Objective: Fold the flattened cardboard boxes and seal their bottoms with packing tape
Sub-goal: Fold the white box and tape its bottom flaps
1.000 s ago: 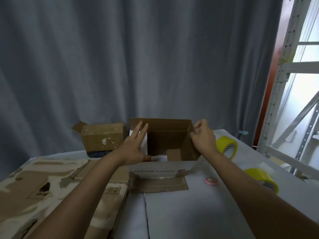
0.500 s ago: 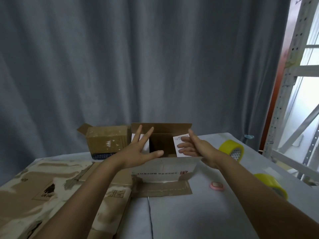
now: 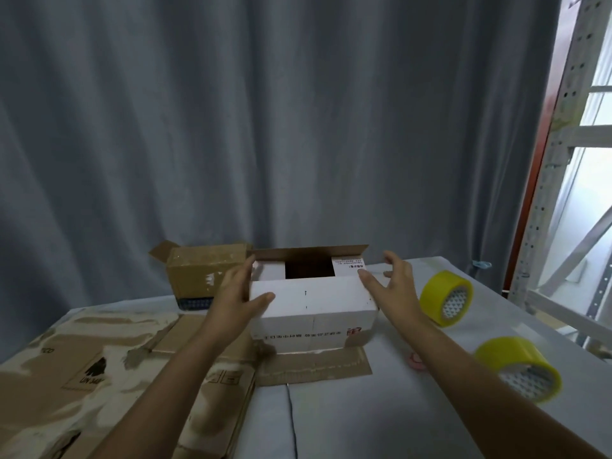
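Pink object (image 3: 416, 361) half behind forearm

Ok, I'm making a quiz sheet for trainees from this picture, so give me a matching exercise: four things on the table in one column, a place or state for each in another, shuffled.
Things:
1. white box
2. brown box
3. tape roll
4. flattened cardboard

Places or states:
A. lying flat under the left forearm
B. standing on edge right of the right hand
C. far side, behind the left hand
D. between both hands, far flap still up

Pairs: 1-D, 2-C, 3-B, 4-A
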